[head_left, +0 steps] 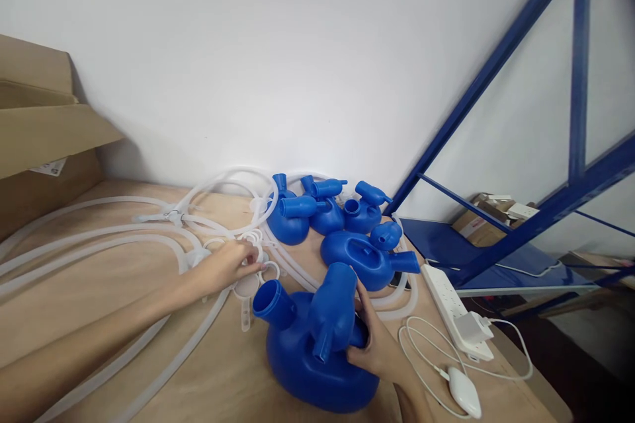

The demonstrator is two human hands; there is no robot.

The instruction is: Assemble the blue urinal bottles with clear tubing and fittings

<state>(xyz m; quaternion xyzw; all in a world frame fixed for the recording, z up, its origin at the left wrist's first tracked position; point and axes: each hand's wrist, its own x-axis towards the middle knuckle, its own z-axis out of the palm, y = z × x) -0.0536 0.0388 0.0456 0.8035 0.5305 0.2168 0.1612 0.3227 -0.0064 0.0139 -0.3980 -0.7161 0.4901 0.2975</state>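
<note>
My right hand (pixel 374 344) is wrapped around the handle of a blue plastic urinal bottle (pixel 307 370), which stands tilted near the table's front. Its round open neck (pixel 274 303) points up and left. A blue funnel-shaped adapter with a narrow spout (pixel 335 310) rests on top of this bottle, close to my right fingers. Further left, my left hand (pixel 233 264) reaches into a small pile of white plastic rings (pixel 253 238), its fingers pinched on one. Just in front of those fingers lies a white strap cap (pixel 247 287) with a tab.
Several more blue urinal bottles (pixel 354 261) with adapters stand by the wall. Coiled translucent tubes (pixel 139 238) cover the table's left side. At the right edge are a power strip (pixel 446 297) and a white charger (pixel 464 391). A cardboard box (pixel 49 125) and blue shelving (pixel 578 79) flank the table.
</note>
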